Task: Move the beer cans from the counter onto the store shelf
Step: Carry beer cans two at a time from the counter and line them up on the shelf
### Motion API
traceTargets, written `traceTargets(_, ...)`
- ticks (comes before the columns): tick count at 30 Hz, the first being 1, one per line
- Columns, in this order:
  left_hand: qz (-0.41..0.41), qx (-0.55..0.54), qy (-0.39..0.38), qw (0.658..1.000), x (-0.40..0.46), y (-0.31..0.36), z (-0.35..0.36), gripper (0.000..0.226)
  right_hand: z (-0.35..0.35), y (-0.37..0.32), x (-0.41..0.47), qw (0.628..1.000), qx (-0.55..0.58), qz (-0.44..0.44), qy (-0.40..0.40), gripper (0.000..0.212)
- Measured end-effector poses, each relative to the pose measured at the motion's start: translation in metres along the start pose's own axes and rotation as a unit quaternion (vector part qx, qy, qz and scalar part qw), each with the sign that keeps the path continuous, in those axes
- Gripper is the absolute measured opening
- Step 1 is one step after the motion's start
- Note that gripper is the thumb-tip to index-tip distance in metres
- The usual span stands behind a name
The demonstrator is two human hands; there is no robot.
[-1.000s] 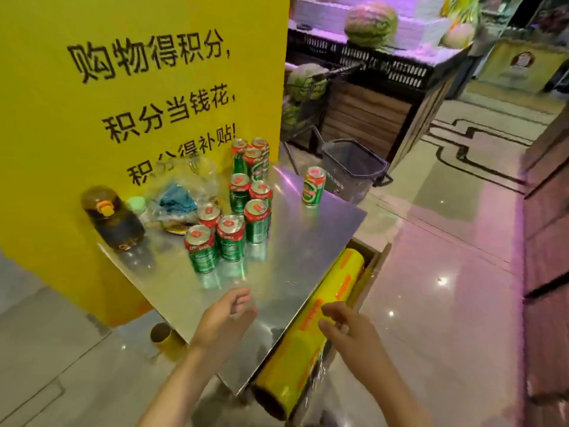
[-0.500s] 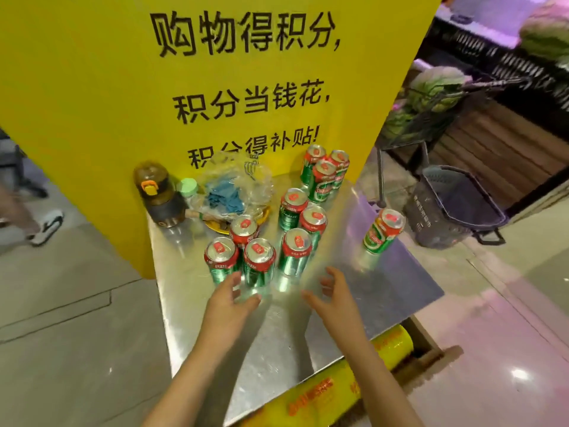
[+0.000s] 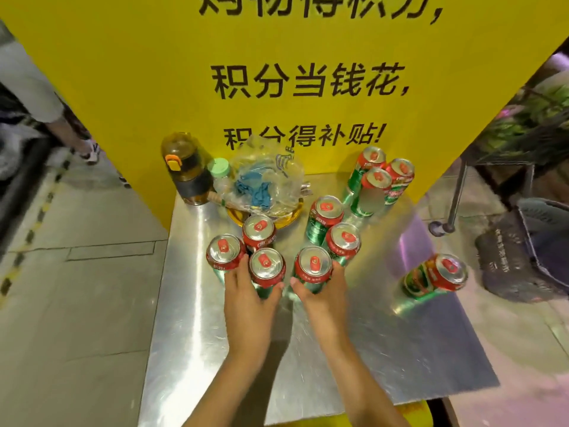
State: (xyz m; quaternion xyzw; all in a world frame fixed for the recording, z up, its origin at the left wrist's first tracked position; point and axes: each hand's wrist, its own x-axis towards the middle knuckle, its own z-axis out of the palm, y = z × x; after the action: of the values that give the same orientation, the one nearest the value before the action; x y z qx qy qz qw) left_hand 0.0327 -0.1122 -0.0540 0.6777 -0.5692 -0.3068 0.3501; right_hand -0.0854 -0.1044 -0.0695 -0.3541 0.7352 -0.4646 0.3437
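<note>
Reaching over the steel counter (image 3: 400,349), the left hand (image 3: 246,300) curls round a near beer can (image 3: 266,268) and the right hand (image 3: 320,291) wraps another can (image 3: 312,268) (more stand behind); lifting straight up should avoid knocking the touching neighbours; no shelf in view

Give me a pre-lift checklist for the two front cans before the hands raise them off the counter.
1. Left hand wraps the front left can: ok.
2. Right hand wraps the front right can: ok.
3. Both gripped cans upright: ok.
4. Clearance around them: not ok; neighbouring cans stand close against the gripped ones.
5. Lone can well clear to the right: ok.
6. Shelf destination in view: cannot tell; it is not in frame.
</note>
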Motion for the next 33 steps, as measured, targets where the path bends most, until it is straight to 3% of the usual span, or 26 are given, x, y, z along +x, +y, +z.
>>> traceTargets(7, -0.008, 0.023, 0.022, 0.999, -0.001, -0.004, 0.0, 0.07, -0.013, 0.008, 0.002, 0.999, -0.04, 0.008, -0.021, 0.053)
traceTargets(10, -0.014, -0.008, 0.009, 1.0, -0.008, -0.005, -0.001, 0.069, -0.023, 0.013, -0.006, 0.999, -0.026, 0.013, -0.037, 0.063)
traceTargets(15, -0.043, -0.072, -0.021, 0.996, -0.025, -0.005, -0.009, 0.064, -0.04, 0.01, -0.019, 0.997, 0.032, 0.01, -0.071, 0.06)
traceTargets(22, -0.067, -0.164, 0.008, 0.984, -0.039, -0.004, -0.037, 0.066, -0.045, 0.0, -0.03, 0.988, 0.055, -0.01, -0.141, 0.072)
traceTargets(33, -0.064, -0.249, 0.067, 0.964, -0.071, -0.016, -0.155, 0.05, -0.007, -0.058, -0.106, 0.97, 0.148, -0.07, -0.182, 0.049)
